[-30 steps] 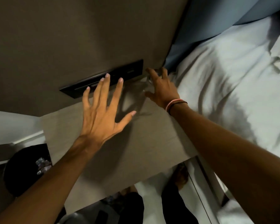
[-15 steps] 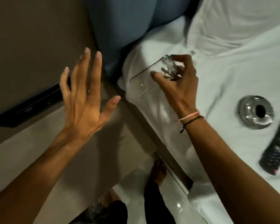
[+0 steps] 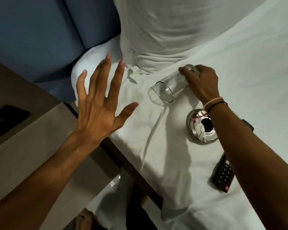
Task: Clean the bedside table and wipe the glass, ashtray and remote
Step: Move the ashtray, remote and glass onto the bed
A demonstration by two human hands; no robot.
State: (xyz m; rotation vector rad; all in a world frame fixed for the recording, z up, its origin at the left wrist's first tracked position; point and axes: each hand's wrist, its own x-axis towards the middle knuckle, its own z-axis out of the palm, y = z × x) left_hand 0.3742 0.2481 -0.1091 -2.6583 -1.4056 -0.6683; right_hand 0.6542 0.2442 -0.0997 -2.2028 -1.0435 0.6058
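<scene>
Head view: the right hand (image 3: 202,83) grips the base of a clear glass (image 3: 169,87) lying tilted on the white bed sheet (image 3: 239,72), its open rim facing the left hand (image 3: 98,103) — which hovers empty, fingers spread wide, over the bed's edge. Just beside the right wrist sits the metal ashtray (image 3: 201,133), the black remote (image 3: 223,176) nearer on the sheet — the bedside table (image 3: 40,138) lies at left.

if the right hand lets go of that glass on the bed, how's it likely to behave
The glass lies on its side on the sheet, held at its base by the right hand. Being round, it could roll, though the soft, creased sheet would probably stop it. Clear and thin-walled, it looks fragile. The smooth surface may be slippery.
</scene>
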